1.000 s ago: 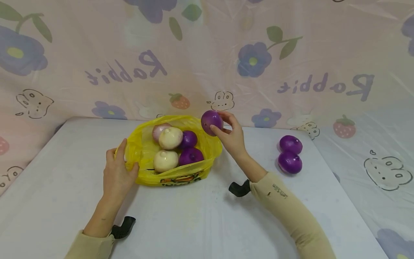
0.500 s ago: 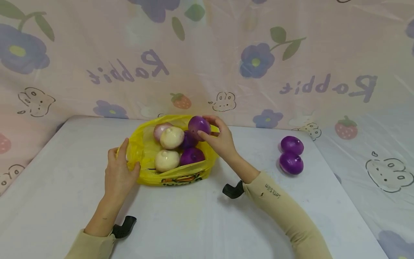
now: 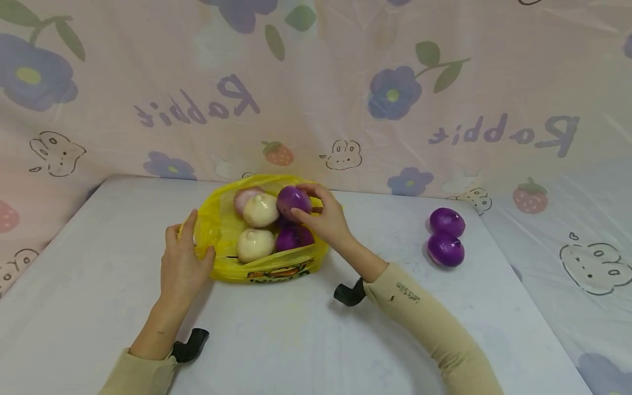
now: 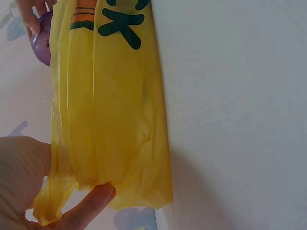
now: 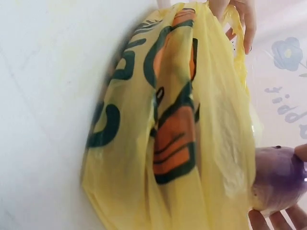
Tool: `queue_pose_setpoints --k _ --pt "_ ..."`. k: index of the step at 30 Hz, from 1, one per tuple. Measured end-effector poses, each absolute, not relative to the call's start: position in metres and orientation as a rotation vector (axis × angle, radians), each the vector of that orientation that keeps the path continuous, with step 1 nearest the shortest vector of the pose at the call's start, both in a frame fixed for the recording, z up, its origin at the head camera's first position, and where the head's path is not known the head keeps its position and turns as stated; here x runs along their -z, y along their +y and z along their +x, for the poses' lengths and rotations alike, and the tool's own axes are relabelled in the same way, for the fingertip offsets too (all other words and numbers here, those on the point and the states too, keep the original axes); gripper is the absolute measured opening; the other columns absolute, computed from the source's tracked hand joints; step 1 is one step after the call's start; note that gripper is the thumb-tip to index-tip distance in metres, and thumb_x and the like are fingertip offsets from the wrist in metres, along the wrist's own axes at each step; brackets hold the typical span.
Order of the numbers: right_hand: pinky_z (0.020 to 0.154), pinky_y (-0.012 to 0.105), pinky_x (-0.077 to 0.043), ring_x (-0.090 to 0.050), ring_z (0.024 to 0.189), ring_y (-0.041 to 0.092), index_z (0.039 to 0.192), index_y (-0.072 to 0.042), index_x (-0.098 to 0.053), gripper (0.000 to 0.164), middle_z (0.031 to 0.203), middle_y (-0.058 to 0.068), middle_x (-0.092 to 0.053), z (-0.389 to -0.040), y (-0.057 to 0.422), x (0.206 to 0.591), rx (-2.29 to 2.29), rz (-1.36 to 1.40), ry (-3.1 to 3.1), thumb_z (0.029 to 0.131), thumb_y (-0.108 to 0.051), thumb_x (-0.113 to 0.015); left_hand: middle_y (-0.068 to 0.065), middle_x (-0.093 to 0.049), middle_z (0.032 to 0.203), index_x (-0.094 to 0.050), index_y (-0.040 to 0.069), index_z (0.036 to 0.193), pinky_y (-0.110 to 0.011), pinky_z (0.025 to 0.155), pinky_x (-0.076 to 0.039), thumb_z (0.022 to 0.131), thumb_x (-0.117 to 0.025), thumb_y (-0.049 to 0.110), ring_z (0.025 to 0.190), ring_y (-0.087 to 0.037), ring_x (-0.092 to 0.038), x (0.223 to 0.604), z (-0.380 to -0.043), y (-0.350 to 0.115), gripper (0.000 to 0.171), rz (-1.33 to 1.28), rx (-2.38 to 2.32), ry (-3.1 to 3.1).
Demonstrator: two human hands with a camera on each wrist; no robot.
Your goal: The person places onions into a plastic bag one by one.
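A yellow plastic bag with a dark printed design lies with its mouth spread on the white table. Inside are two white onions, a pinkish onion and purple onions, one of them mostly hidden. My right hand holds a purple onion between thumb and fingers over the bag's right part, close to the white onion. At the bag's left edge my left hand grips the plastic; the left wrist view shows its fingers on the bag.
Two more purple onions sit together on the right side of the white table. A patterned cloth hangs behind the table. Black wrist mounts stick out beside both wrists.
My right hand has carried the purple onion left and slightly down, from the bag's right rim to over the onions inside. The left hand stays at the bag's edge.
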State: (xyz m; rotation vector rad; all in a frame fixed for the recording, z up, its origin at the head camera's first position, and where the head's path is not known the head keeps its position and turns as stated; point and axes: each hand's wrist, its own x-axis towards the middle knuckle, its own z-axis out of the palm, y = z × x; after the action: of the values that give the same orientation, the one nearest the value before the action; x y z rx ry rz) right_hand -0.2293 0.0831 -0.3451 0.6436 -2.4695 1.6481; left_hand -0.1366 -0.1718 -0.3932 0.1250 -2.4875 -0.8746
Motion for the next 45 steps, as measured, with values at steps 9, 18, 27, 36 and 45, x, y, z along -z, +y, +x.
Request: queue_pose_setpoints --k 9,18,27,36,45 --pt "0.095 0.039 -0.05 -0.051 0.124 0.023 0.134 -0.009 -0.054 0.051 0.137 0.006 -0.054 -0.228 0.076 0.348 -1.678 0.766 -2.493 0.086 -0.015 -0.071 -0.03 -0.04 0.121 -0.036 0.003 0.145 -0.037 0.052 -0.042 0.08 -0.067 0.0 0.075 -0.037 -0.056 0.394 -0.137 -0.172 0.072 0.109 0.871 -2.477" --pt "0.099 0.04 -0.047 -0.054 0.121 0.024 0.134 -0.011 -0.055 0.049 0.136 0.006 -0.055 -0.225 0.069 0.35 -1.63 0.925 -2.591 0.087 -0.02 -0.068 -0.03 -0.041 0.119 -0.037 0.002 0.144 -0.037 0.053 -0.042 0.08 -0.067 -0.001 0.073 -0.036 -0.055 0.394 -0.137 -0.172 0.071 0.092 0.86 -2.461" --pt "0.108 0.042 -0.037 -0.046 0.131 0.024 0.133 -0.013 -0.057 0.048 0.137 0.004 -0.055 -0.222 0.065 0.348 -1.684 0.993 -2.553 0.087 -0.02 -0.068 -0.03 -0.04 0.12 -0.036 0.003 0.145 -0.041 0.057 -0.045 0.08 -0.067 -0.001 0.072 -0.035 -0.053 0.393 -0.137 -0.171 0.072 0.107 0.866 -2.473" --pt "0.106 0.042 -0.04 -0.048 0.13 0.031 0.133 -0.01 -0.056 0.049 0.138 0.008 -0.054 -0.224 0.07 0.35 -1.681 0.982 -2.569 0.087 -0.02 -0.069 -0.03 -0.04 0.12 -0.036 0.002 0.145 -0.04 0.056 -0.045 0.08 -0.067 0.0 0.065 -0.032 -0.05 0.393 -0.137 -0.172 0.072 0.113 0.861 -2.483" --pt "0.103 0.041 -0.044 -0.052 0.124 0.034 0.131 -0.007 -0.057 0.048 0.136 0.011 -0.055 -0.226 0.076 0.351 -1.654 0.975 -2.557 0.086 -0.018 -0.07 -0.03 -0.04 0.121 -0.036 0.003 0.145 -0.038 0.055 -0.043 0.08 -0.068 0.001 0.061 -0.03 -0.046 0.392 -0.136 -0.173 0.073 0.13 0.866 -2.492"
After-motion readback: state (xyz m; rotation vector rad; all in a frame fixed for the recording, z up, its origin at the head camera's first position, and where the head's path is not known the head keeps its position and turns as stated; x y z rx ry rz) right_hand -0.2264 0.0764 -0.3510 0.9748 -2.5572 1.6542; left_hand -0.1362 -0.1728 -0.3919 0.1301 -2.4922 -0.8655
